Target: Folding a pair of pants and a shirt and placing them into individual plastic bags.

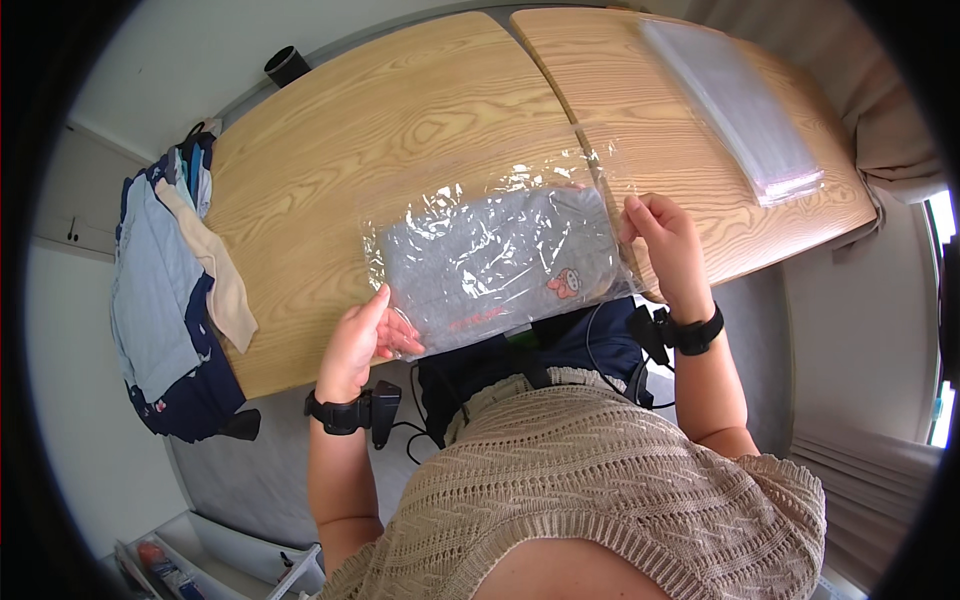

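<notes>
A folded grey garment point(480, 250) lies inside a clear plastic bag point(450, 180) at the table's near edge. It carries a small cartoon print at its lower right and a line of red print along the near side. My left hand point(365, 340) grips the bag's near left corner, thumb on top and fingers partly beneath. At the opposite side, my right hand point(662, 240) pinches the bag's right edge between thumb and fingers. The bag's far strip is flat and see-through, with the wood showing beneath.
A stack of clear plastic bags point(735, 110) lies on the right table point(600, 60). Several garments point(160, 290) hang over the left edge of the left table point(400, 110). Behind it stands a black cup-shaped container point(287, 67). A white bin point(220, 550) is at the lower left.
</notes>
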A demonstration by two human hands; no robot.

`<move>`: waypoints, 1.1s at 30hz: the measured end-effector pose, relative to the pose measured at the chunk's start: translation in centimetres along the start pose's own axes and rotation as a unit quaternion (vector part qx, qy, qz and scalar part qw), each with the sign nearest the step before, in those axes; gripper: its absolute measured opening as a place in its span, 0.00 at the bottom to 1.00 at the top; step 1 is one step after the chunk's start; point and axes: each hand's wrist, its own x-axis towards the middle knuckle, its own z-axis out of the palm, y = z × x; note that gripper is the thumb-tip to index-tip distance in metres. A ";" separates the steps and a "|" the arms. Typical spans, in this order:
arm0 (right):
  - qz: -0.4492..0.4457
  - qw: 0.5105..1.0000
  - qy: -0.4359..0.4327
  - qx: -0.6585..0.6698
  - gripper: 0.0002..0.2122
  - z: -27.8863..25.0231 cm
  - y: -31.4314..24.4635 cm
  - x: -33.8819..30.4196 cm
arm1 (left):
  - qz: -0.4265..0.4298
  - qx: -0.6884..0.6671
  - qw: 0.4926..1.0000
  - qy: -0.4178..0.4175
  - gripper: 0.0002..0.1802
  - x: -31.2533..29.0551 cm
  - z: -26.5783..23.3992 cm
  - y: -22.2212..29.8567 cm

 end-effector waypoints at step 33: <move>-0.011 0.992 0.115 -0.048 0.16 -0.9 2.3 -2.9 | 0.112 -0.079 0.988 0.076 0.12 -1.5 3.6 -2.7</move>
